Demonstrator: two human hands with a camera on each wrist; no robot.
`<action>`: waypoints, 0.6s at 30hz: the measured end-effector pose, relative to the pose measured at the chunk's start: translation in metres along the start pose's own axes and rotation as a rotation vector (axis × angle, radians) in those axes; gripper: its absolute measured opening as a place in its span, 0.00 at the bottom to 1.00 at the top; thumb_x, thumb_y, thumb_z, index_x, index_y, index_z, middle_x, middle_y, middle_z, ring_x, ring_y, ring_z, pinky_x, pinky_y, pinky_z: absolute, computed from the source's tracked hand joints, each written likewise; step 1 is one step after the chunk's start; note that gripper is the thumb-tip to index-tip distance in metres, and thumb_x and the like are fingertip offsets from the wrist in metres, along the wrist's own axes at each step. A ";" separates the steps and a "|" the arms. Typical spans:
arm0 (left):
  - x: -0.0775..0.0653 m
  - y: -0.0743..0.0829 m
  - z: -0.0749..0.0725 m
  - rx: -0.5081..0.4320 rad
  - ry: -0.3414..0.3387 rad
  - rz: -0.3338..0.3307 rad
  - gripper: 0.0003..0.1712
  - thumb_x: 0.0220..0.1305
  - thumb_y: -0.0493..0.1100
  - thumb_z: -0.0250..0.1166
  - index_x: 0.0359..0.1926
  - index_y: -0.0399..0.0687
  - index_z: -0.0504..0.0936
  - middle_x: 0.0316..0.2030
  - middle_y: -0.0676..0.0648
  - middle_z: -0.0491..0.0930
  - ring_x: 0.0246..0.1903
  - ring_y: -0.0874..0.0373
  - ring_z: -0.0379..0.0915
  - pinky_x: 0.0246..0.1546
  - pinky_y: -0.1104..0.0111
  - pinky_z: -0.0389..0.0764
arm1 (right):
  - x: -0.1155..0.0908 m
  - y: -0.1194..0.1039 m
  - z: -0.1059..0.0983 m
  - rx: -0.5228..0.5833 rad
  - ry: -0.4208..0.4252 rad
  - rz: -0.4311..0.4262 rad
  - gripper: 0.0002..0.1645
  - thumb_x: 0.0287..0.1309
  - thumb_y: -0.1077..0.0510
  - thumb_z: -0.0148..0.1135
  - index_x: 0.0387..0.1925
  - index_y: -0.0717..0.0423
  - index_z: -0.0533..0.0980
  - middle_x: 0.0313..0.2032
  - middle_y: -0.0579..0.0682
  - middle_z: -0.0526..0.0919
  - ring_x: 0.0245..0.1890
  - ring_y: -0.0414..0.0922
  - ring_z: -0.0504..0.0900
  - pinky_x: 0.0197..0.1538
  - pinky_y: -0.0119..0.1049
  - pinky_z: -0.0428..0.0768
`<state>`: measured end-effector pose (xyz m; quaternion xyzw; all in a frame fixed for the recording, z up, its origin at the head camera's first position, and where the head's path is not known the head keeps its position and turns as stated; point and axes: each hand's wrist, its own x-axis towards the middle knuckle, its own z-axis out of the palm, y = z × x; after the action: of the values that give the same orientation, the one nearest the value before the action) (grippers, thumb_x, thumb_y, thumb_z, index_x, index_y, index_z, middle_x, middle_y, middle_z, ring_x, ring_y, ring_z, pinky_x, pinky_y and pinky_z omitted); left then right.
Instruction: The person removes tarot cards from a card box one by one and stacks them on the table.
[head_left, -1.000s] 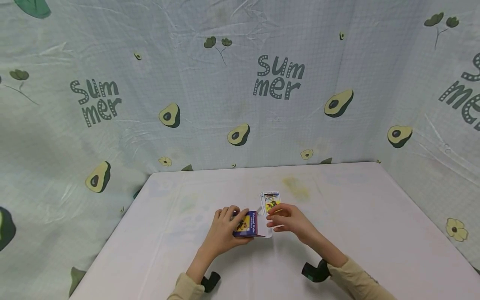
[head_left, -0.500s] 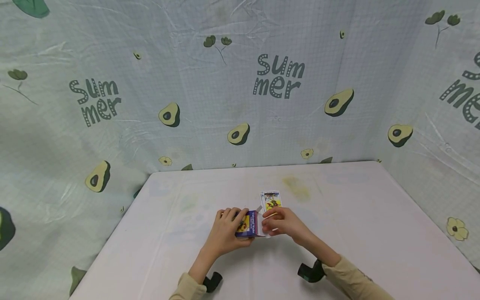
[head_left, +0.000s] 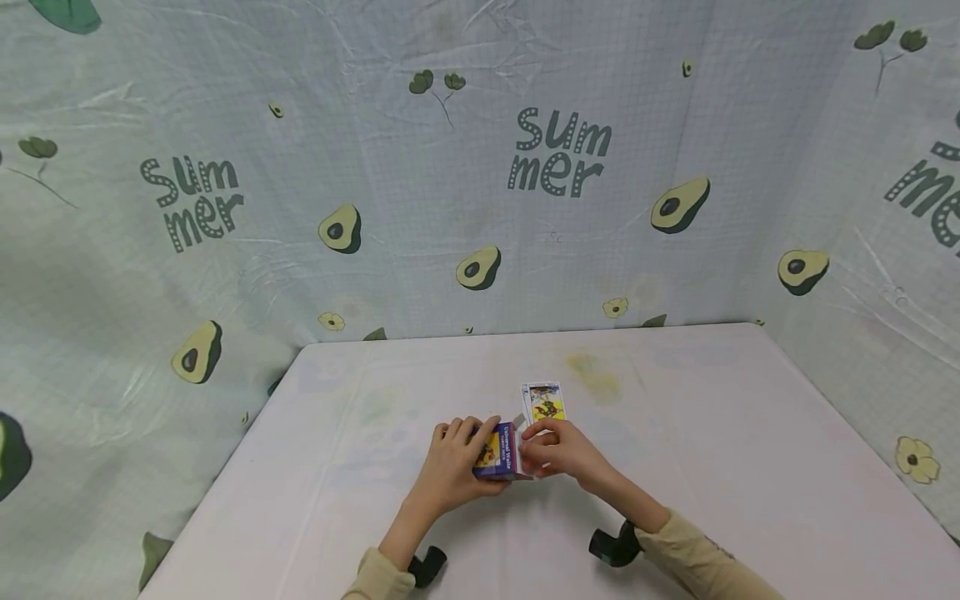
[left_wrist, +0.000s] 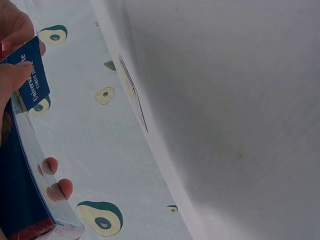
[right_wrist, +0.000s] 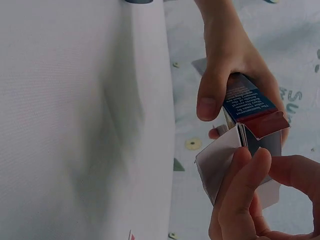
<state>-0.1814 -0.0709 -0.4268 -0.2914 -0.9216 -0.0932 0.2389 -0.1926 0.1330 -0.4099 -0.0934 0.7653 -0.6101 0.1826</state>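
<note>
My left hand (head_left: 446, 467) grips a small blue and yellow tarot card box (head_left: 492, 452), its lettering reading Universal Waite. In the right wrist view the box's end stands open, with a red inner flap (right_wrist: 262, 124) folded outward. A white flap (right_wrist: 217, 162) juts from that same end, and the fingers of my right hand (head_left: 558, 454) pinch at it by the mouth of the box. A few thin edges show in the opening. Just beyond the box, picture cards (head_left: 546, 400) lie face up, partly covered by my right hand.
The pale cloth-covered table (head_left: 360, 508) runs back to a curtain (head_left: 405, 183) printed with avocados. Black camera mounts (head_left: 615, 546) are worn at both wrists, below the tan sleeves.
My right hand has moved left onto the open end of the box, its fingers closing in at the flap. The left hand keeps its grip, and the cards stay put.
</note>
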 end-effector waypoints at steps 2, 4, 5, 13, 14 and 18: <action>0.000 0.000 0.000 0.003 0.007 0.005 0.50 0.31 0.66 0.71 0.58 0.54 0.67 0.40 0.52 0.70 0.38 0.58 0.65 0.40 0.64 0.64 | 0.001 0.000 0.001 -0.006 0.008 0.005 0.21 0.52 0.53 0.61 0.41 0.66 0.70 0.28 0.52 0.81 0.23 0.39 0.78 0.29 0.34 0.80; -0.001 0.000 0.000 -0.002 0.015 0.009 0.49 0.31 0.65 0.71 0.58 0.54 0.67 0.40 0.52 0.71 0.37 0.58 0.65 0.40 0.64 0.64 | 0.001 0.000 0.003 -0.010 0.012 0.006 0.21 0.52 0.53 0.61 0.41 0.66 0.70 0.28 0.52 0.82 0.22 0.38 0.78 0.28 0.33 0.80; -0.001 0.001 0.000 -0.005 0.018 0.012 0.49 0.31 0.64 0.71 0.57 0.54 0.68 0.39 0.52 0.71 0.37 0.58 0.65 0.40 0.64 0.64 | 0.002 0.001 0.003 -0.012 0.014 0.007 0.21 0.52 0.53 0.61 0.40 0.65 0.69 0.28 0.52 0.82 0.22 0.38 0.78 0.28 0.33 0.80; 0.000 0.002 -0.002 -0.002 0.016 0.017 0.48 0.31 0.65 0.71 0.57 0.54 0.68 0.39 0.52 0.70 0.38 0.58 0.66 0.40 0.63 0.65 | 0.004 0.003 0.007 -0.022 0.029 0.011 0.19 0.52 0.54 0.61 0.38 0.64 0.68 0.25 0.51 0.80 0.19 0.38 0.75 0.25 0.32 0.78; 0.000 0.001 -0.002 -0.005 0.013 0.015 0.48 0.31 0.64 0.71 0.57 0.54 0.68 0.40 0.52 0.70 0.38 0.58 0.66 0.41 0.63 0.65 | 0.005 0.004 0.007 -0.028 0.032 0.013 0.19 0.52 0.54 0.61 0.38 0.64 0.68 0.25 0.50 0.80 0.19 0.38 0.75 0.25 0.31 0.78; 0.000 0.001 -0.003 -0.018 0.008 0.014 0.48 0.31 0.64 0.72 0.57 0.54 0.68 0.40 0.52 0.70 0.38 0.58 0.66 0.41 0.63 0.65 | 0.005 0.005 0.009 -0.041 0.042 0.021 0.18 0.51 0.55 0.62 0.37 0.63 0.68 0.23 0.50 0.79 0.19 0.38 0.75 0.24 0.31 0.78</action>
<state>-0.1796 -0.0707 -0.4245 -0.2997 -0.9177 -0.1011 0.2404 -0.1937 0.1244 -0.4171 -0.0761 0.7823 -0.5941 0.1710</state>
